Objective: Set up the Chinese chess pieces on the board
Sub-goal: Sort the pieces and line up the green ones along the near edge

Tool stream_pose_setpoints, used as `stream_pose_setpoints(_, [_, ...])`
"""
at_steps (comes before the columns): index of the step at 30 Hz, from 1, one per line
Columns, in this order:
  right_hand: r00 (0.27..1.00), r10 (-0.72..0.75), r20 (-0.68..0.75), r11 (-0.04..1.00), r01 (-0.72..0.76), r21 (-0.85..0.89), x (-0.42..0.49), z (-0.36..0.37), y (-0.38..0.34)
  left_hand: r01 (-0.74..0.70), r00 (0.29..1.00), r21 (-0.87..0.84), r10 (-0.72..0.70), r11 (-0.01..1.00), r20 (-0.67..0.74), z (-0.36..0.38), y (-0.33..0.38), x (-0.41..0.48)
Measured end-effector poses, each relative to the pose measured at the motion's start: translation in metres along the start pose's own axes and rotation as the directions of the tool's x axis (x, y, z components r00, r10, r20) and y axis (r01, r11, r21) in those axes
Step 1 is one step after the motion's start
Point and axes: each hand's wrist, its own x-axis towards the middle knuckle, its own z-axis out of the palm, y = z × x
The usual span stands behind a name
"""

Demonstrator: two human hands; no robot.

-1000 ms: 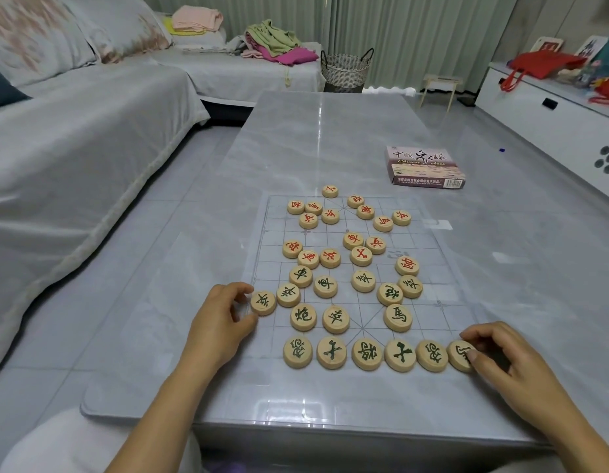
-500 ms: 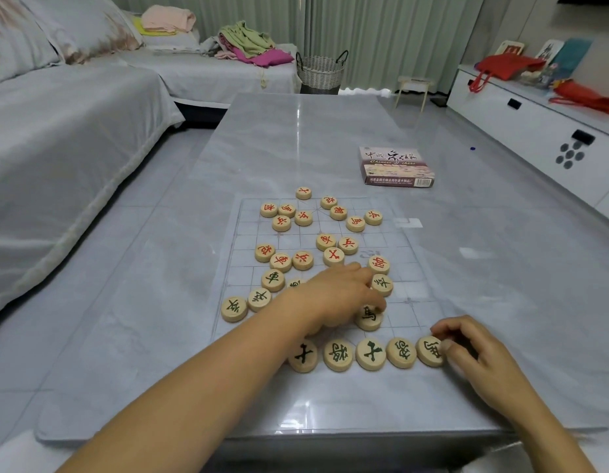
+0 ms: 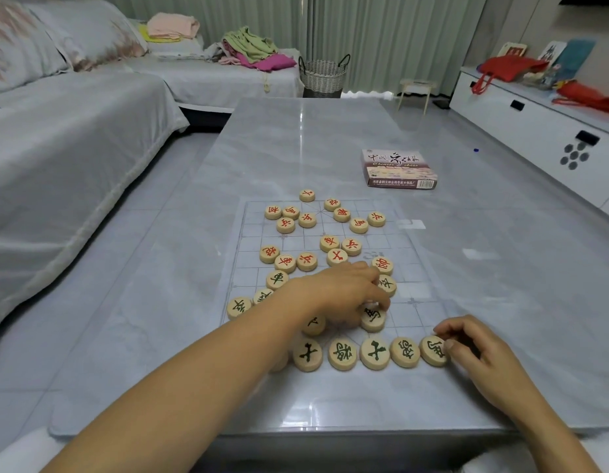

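A clear grid board (image 3: 410, 275) lies on the grey table. Red-lettered pieces (image 3: 341, 214) sit scattered over its far half, and green-lettered ones (image 3: 276, 279) over the near half. Several green pieces form a row (image 3: 342, 354) along the near edge. My left hand (image 3: 344, 295) reaches across the middle, its fingers curled down around a green piece that is mostly hidden, just above the horse piece (image 3: 373, 318). My right hand (image 3: 473, 353) pinches the row's rightmost piece (image 3: 432, 351), which lies flat on the board.
The chess box (image 3: 398, 169) lies on the table beyond the board at the right. A covered sofa (image 3: 74, 158) runs along the left, a white cabinet (image 3: 535, 131) along the right, and a woven basket (image 3: 324, 76) stands past the table's far end.
My left hand left the piece at the board's left edge and swung right over the middle pieces. My right hand has stayed on the row's end piece.
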Motion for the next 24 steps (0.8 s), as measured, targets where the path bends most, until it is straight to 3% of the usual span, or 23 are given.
stream_pose_setpoints(3, [1.000,0.002,0.005,1.000,-0.002,-0.005,0.000,-0.001,0.003,0.148,0.969,-0.347,-0.206,0.926,-0.137,-0.014,-0.013,-0.027])
stream_pose_setpoints(5, [1.000,-0.001,0.009,1.000,0.001,-0.004,0.000,-0.002,0.004,0.260,0.882,-0.505,-0.415,0.823,-0.222,-0.020,-0.026,-0.066])
stream_pose_setpoints(9, [0.999,-0.034,0.008,0.999,0.034,-0.036,0.000,-0.001,0.002,0.549,0.626,-0.536,-0.741,0.641,-0.245,0.003,-0.034,-0.160])
stream_pose_setpoints(12, [0.998,-0.057,0.022,0.995,0.059,-0.086,0.001,0.000,0.002,0.613,0.503,-0.603,-0.841,0.510,-0.200,0.041,-0.005,-0.194])
stream_pose_setpoints(18, [0.997,-0.069,0.020,0.991,0.071,-0.116,0.001,0.001,0.004,0.690,0.438,-0.516,-0.860,0.508,-0.261,0.078,0.022,-0.193])
stream_pose_setpoints(24, [0.998,-0.066,0.019,0.991,0.068,-0.112,0.001,0.001,0.006,0.557,0.553,-0.578,-0.785,0.597,-0.278,0.079,0.009,-0.197])
